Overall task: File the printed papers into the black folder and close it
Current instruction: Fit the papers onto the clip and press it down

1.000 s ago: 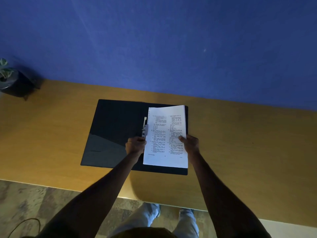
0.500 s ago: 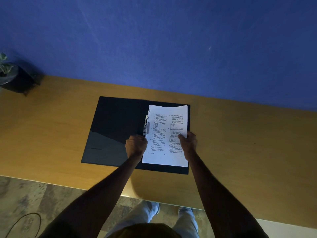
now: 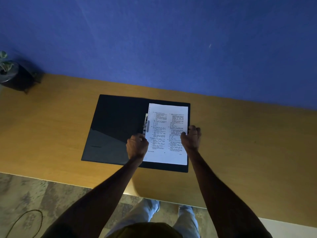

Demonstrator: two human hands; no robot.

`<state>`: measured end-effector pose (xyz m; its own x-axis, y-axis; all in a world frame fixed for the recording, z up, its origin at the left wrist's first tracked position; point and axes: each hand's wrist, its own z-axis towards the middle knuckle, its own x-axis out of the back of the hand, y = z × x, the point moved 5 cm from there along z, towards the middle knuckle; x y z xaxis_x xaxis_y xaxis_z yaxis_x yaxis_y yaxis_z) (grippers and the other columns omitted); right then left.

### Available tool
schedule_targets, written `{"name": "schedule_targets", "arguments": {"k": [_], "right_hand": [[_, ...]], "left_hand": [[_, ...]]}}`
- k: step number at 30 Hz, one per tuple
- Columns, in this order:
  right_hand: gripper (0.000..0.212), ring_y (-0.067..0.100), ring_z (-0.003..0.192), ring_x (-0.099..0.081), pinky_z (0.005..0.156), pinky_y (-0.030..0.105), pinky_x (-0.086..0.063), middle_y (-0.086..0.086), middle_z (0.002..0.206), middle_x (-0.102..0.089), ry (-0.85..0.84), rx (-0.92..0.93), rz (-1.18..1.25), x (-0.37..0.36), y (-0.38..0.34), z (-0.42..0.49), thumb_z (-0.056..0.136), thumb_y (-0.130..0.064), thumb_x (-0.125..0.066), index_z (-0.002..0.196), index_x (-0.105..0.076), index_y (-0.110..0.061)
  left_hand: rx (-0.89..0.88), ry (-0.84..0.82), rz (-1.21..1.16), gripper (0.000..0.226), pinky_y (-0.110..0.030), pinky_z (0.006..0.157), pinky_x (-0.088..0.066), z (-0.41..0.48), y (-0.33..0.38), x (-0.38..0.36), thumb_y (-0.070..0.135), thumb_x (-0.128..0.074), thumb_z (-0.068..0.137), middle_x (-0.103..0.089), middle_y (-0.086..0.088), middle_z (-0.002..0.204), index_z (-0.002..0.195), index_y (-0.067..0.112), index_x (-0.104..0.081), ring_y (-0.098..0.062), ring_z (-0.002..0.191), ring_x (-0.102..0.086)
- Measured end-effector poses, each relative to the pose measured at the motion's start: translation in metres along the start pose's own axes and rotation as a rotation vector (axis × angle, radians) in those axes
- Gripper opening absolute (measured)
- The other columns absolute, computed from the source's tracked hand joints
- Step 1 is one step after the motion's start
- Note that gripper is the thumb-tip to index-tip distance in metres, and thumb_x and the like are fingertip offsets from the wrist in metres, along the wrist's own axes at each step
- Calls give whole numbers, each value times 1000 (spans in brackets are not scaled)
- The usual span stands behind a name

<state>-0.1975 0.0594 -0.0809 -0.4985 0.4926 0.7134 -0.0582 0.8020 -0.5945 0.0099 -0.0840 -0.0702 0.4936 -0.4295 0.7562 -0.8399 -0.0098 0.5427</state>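
papers (image 3: 167, 134): lay on the right leaf of the open black folder (image 3: 118, 129), metal clip (image 3: 145, 123) at their 9 o'clock edge.
grip: your left hand (image 3: 137, 146) curled at that edge, your right hand (image 3: 191, 137) pinched the 3 o'clock edge.
handling: light, floppy sheets; hold both side edges.

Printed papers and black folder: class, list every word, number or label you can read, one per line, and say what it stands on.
Printed papers: two columns of text with small footer marks, all too small and blurred to read.
Black folder: no readable label.
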Motion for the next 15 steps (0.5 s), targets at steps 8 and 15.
{"name": "schedule_targets", "arguments": {"k": [8, 15], "right_hand": [[39, 41, 122, -66, 104, 50, -58, 20, 137, -60, -13, -74, 80, -2, 0, 6, 93, -2, -59, 132, -64, 1], [40, 40, 118, -68, 96, 43, -59, 20, 134, -66, -11, -115, 99, 3, 4, 12, 90, 2, -57, 130, -67, 1]], "left_hand": [[-4, -11, -41, 29, -42, 89, -61, -3, -1, -3, 6, -58, 94, -85, -11, 106, 105, 11, -84, -40, 104, -78], [-29, -13, -6, 25, -45, 77, -58, -6, -1, -4, 2, -57, 86, -54, -2, 75, 77, 24, -57, -31, 72, -46]]}}
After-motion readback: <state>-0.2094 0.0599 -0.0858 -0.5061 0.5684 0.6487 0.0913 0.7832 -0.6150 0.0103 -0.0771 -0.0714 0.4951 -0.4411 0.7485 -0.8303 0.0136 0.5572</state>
